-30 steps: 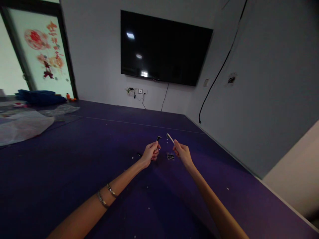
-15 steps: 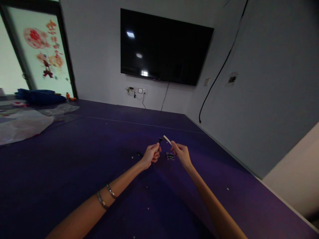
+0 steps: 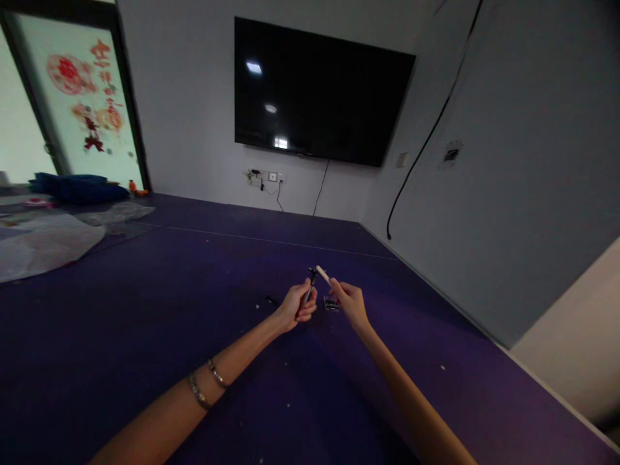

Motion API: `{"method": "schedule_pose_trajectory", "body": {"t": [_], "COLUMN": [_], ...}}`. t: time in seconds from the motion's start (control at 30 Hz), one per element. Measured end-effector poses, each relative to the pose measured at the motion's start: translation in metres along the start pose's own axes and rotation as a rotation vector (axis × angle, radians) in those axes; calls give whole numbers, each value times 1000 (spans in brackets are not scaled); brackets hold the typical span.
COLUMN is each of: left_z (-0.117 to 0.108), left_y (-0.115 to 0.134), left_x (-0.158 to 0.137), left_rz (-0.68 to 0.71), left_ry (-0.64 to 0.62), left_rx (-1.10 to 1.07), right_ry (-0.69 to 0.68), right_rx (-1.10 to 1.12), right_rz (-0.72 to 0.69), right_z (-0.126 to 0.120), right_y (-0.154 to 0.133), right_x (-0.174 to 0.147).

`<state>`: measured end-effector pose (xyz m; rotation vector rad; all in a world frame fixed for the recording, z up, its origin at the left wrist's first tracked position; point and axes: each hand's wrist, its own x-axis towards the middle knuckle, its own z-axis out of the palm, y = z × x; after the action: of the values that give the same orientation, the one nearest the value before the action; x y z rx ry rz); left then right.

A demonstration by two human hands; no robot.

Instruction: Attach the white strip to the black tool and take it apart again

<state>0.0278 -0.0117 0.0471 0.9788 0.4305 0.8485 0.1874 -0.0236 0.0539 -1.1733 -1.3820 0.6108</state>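
- Left hand [image 3: 295, 305]: near the centre of the frame, fingers wrapped round the handle of a dark tool [image 3: 307, 296], which slants up and to the right; its short crosswise head stands clear above the thumb.
- Right hand [image 3: 353, 306]: just right of centre, thumb and fingers pinching a white brush [image 3: 322, 274]. The brush tilts up and to the left, its tip at the head of the dark tool; contact cannot be told at this scale.
- Left wrist area: two metal bracelets [image 3: 217, 374], lower left of centre.
- Small case [image 3: 331, 307]: lies between the two hands in the view, partly covered by the right fingers; dark pieces inside, too small to identify.
- Thin black piece [image 3: 272, 300]: lying just left of the left hand.
- Purple surface [image 3: 232, 400]: fills the lower frame; small white specks [image 3: 289, 405] scattered over it.
- Left edge: crumpled plastic sheet [image 3: 53, 245]; blue cloth [image 3: 77, 188] behind it, a small orange object [image 3: 132, 186] beside the cloth.
- Upper left: glass door [image 3: 33, 58] with red decorations.
- Upper centre: black television [image 3: 320, 90] on the wall, showing light reflections; wall sockets [image 3: 272, 177] below.
- Upper right: black cable [image 3: 419, 157] hanging along the grey wall [image 3: 523, 129].
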Motion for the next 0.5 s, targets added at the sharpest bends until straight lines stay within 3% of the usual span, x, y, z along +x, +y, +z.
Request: {"method": "schedule_pose_trajectory", "body": {"t": [0.5], "left_z": [1], "left_y": [6], "left_x": [-3], "left_rz": [-14], "left_ry": [-67], "left_rx": [-87], "right_ry": [8], "right_rx": [41], "right_rz": [49], "right_z": [3], "right_y": [9], "right_x": [-3]}}
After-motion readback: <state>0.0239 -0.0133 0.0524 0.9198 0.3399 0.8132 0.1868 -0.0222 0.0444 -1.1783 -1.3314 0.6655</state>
